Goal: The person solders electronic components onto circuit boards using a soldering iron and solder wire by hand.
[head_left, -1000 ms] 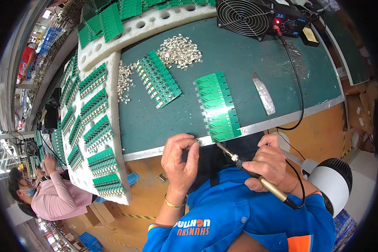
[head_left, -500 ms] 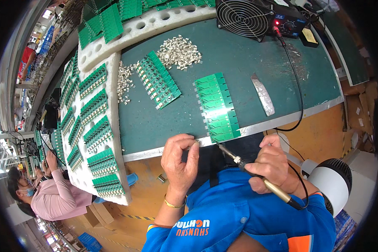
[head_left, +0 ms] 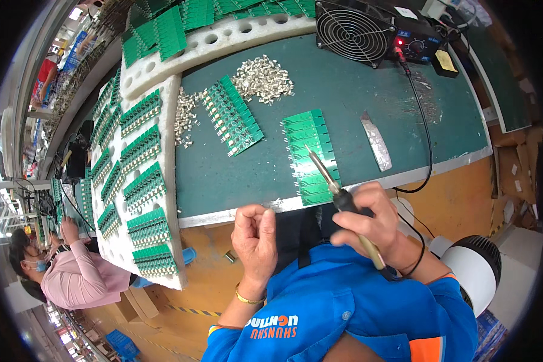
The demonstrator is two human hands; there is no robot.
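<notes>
My right hand point(head_left: 371, 226) grips a soldering iron point(head_left: 326, 175), its metal tip over the lower middle of a green board panel point(head_left: 304, 127) at the bench's front edge; I cannot tell whether they touch. Just below and left of that panel, my left hand point(head_left: 253, 244) is closed, thumb near curled index finger; whatever it may hold is hidden. Further left on the bench lies a second panel point(head_left: 229, 114) covered in mounted parts, beside piles of small pale components point(head_left: 262, 78). A crinkled silvery strip point(head_left: 375, 142) rests right of the bare-looking panel.
White foam trays point(head_left: 229, 35) bear many boards at left and back. A fan point(head_left: 353, 36) and soldering station point(head_left: 416, 48) with a red light stand back right, near a sponge holder point(head_left: 444, 63). A white cylindrical appliance point(head_left: 467, 265) is lower right. A masked co-worker point(head_left: 84, 277) works at left.
My right hand and the iron have moved up, the tip from the panel's lower edge onto its middle. My left hand has dropped slightly. The whole view has shifted a little.
</notes>
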